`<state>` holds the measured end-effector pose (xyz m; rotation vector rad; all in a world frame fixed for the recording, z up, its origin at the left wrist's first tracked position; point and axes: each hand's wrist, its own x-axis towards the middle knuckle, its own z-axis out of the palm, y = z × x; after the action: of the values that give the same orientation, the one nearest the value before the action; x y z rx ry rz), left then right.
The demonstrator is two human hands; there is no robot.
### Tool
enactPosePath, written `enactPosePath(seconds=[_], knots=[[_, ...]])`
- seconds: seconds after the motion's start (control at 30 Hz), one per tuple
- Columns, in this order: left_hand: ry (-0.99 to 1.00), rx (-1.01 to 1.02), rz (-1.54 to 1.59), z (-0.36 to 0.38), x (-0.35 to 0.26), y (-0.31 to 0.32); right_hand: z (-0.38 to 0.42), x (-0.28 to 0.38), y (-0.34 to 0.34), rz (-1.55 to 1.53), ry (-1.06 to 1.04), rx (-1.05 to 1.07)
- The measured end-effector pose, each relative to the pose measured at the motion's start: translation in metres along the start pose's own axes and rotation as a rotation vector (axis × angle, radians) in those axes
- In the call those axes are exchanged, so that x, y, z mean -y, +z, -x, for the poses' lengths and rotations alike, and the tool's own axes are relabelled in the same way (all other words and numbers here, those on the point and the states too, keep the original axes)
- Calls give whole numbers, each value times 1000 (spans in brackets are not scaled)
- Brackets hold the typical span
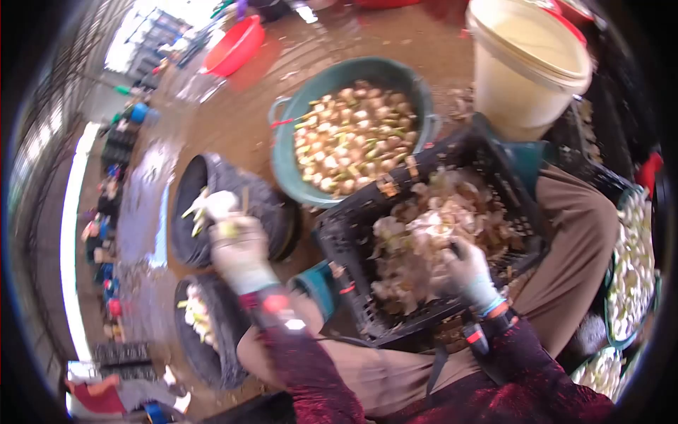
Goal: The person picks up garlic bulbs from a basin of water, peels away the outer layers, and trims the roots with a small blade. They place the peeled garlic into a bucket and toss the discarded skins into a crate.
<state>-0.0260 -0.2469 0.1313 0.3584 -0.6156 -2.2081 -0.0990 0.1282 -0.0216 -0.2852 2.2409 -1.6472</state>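
My left hand (239,244), in a white glove smeared by motion, is over the mouth of a dark bucket (185,244). White-and-green peeled stalks (198,212) show right by its fingers. My right hand (470,274), also in a white glove, is closed low over a black plastic crate (367,321). A small dark thing shows at its fingers; I cannot tell what it is. Pale papery skins (431,230) fill the crate, which rests at my lap. Beyond it, a green tub (282,152) holds many garlic-like bulbs (357,134) with short green stems.
A second dark bucket (233,353) with white-green pieces (198,314) stands nearer me at the left. A cream bucket (508,92) stands behind the crate. Containers of pale bulbs (631,275) line my right. A red basin (236,46) lies farther off, and another person (120,396) sits at lower left.
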Motion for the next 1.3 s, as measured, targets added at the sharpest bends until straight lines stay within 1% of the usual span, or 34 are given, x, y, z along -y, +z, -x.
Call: enactPosePath(seconds=[0.03, 0.07, 0.1, 0.17, 0.2, 0.23, 0.3, 0.33, 0.37, 0.4, 0.43, 0.5, 0.53, 0.57, 0.63, 0.67, 0.7, 0.77, 0.8, 0.83, 0.9, 0.93, 0.97, 1.03, 1.1, 1.13, 1.17, 1.23, 1.3], knots=[[60, -21, 111, -23, -14, -5, 1, 7, 4, 8, -79, -51], [132, -39, 219, -44, -22, -9, 2, 18, 3, 4, -47, -23], [138, -157, 122, -62, -12, -1, 1, 27, 0, -3, -22, 13], [74, -201, -254, -91, 40, 4, -4, 25, 1, 84, -75, 111], [-24, -48, -453, -97, 72, 2, -4, 18, 3, 27, 3, 172], [-118, -34, -587, -112, 102, 6, -6, 10, 5, -30, 81, 234], [-314, 161, -902, -155, 160, 1, -16, 18, -4, 125, -108, 156], [-398, 182, -1035, -175, 187, 1, -19, 15, -9, 105, -3, 235], [-481, 203, -1170, -193, 213, 1, -24, 26, -13, 20, 193, 237], [-516, 177, -1275, -210, 238, -1, -24, 18, -14, 11, 271, 309], [-498, 152, -1359, -237, 263, -14, -30, 15, -16, -2, 351, 382], [-429, 199, -1576, -287, 303, -39, -46, 37, -26, -251, 682, 379], [-434, 222, -1681, -312, 320, -49, -53, 38, -29, -283, 640, 351], [-404, 204, -1909, -314, 337, -36, -60, 38, -33, -309, 690, 363], [-159, 368, -2250, -350, 369, -74, -64, 25, -34, -47, 367, 345], [-10, 546, -2280, -358, 377, -98, -65, 25, -32, -224, 576, 371], [-27, 554, -2283, -347, 380, -85, -67, 24, -30, -227, 591, 369], [-609, 475, -1975, -323, 376, -56, -67, 26, -32, -308, 641, 336], [-517, 446, -1915, -312, 372, -56, -70, 28, -35, -223, 565, 359], [-369, 389, -1827, -278, 361, -31, -68, 29, -36, -224, 561, 353], [-388, 313, -1435, -243, 331, -14, -59, 28, -33, -218, 536, 317], [-419, 360, -1384, -224, 308, -7, -54, 32, -31, -271, 516, 263], [-449, 402, -1330, -203, 284, 0, -57, 40, -37, -154, 338, 224], [-412, 209, -1108, -137, 260, 22, -52, 35, -36, -82, 74, 199], [-382, 219, -1166, -64, 237, 25, -44, 40, -35, -54, 15, 116], [-413, 300, -1177, -32, 229, 28, -42, 44, -36, -51, 12, 138], [-569, 51, -1054, 0, 225, 35, -41, 48, -36, -50, 12, 161], [-693, -125, -895, 55, 214, 26, -36, 48, -32, 23, -47, 239], [-755, -254, -782, 95, 208, 8, -24, 38, -17, 255, -230, 170]])
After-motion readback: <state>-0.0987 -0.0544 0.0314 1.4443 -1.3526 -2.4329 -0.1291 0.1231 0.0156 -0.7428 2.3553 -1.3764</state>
